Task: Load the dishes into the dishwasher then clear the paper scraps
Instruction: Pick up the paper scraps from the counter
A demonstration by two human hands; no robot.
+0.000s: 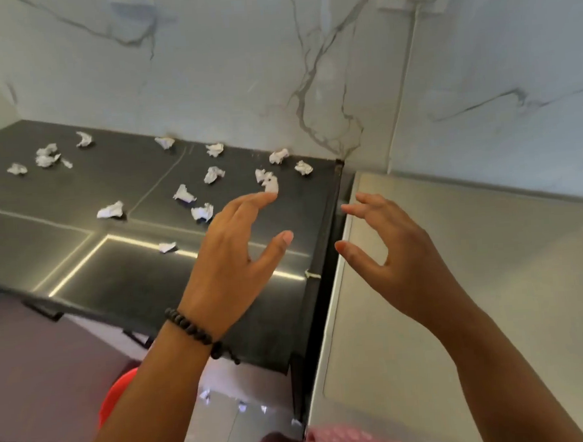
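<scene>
Several crumpled white paper scraps (182, 193) lie scattered over the dark countertop (123, 285), from the far left to the right corner by the wall. My left hand (232, 258), with a black bead bracelet on its wrist, hovers over the counter's right part, fingers spread and holding nothing; its fingertips are close to one scrap (270, 184). My right hand (392, 248) hangs above the edge of a pale grey appliance top (475, 295), fingers loosely spread and empty. No dishes are in view.
A marble-patterned wall (240, 70) rises behind the counter, with a socket and white cable (409, 42) at the upper right. A red container (120, 395) sits on the floor below the counter, and small scraps (205, 395) lie on the floor tiles.
</scene>
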